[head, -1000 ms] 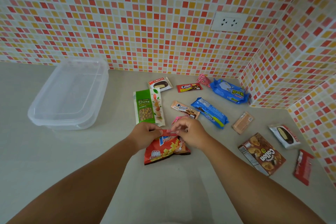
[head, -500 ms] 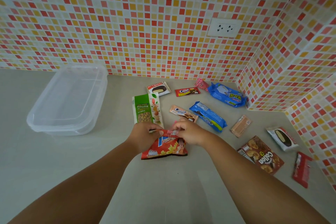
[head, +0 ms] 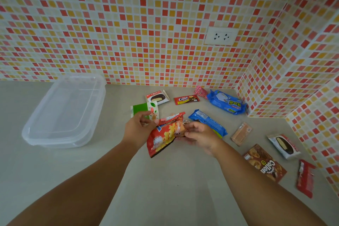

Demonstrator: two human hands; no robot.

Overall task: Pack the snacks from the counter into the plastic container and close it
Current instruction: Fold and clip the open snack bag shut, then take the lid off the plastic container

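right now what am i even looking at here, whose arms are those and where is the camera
The camera sits on a person's head and looks forward and down, so the two bare arms that reach in from the bottom are that person's own. There is no machine here.

The left hand and the right hand together hold a red snack bag lifted off the grey counter; the fingers of both curl round its upper part.

To the left stands a clear plastic container with its lid on. Scattered on the counter are more snacks: a green nut pack, a Choco Pie, a blue biscuit pack, a larger blue bag and a brown Collon box. Behind is a tiled wall.
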